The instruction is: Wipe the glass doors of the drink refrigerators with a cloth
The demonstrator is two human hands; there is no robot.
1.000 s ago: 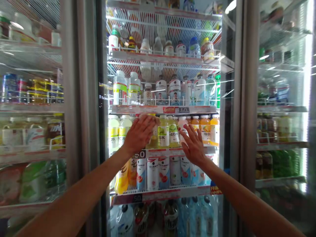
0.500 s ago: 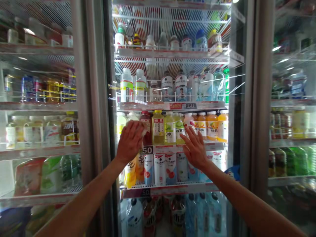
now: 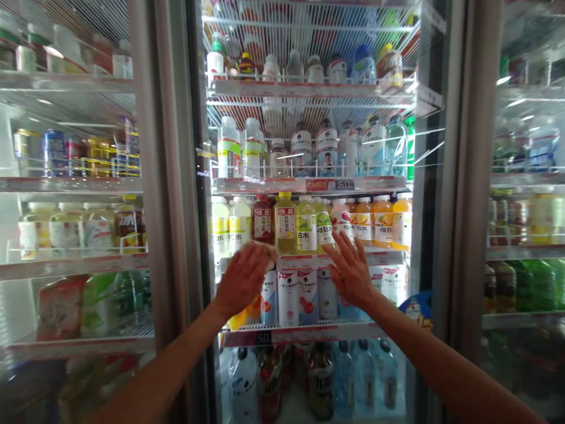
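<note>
My left hand (image 3: pixel 244 281) is held up in front of the middle cooler door, its fingers over a pale, crumpled cloth (image 3: pixel 270 253). Most of that cloth is hidden behind the fingers, and the hand is slightly blurred. To its right, my right hand (image 3: pixel 351 272) has its fingers spread, palm toward the glass door (image 3: pixel 426 154), holding nothing. Whether the palm touches the glass I cannot tell. Behind the hands, juice bottles stand in a row, among them a yellow-capped bottle (image 3: pixel 286 227) and a red bottle (image 3: pixel 262 221). Cartons (image 3: pixel 289 299) stand one shelf lower.
Metal door frames (image 3: pixel 165 176) rise at the left and right (image 3: pixel 470 176). Shelves of bottles and cans fill the neighbouring coolers. A blue sticker (image 3: pixel 417 311) is at the lower right of the middle door. Large water bottles (image 3: pixel 242 377) stand at the bottom.
My left hand has moved down and slightly right with the cloth, uncovering bottles at the left of the juice row. My right hand stays nearly in place. The view has shifted slightly.
</note>
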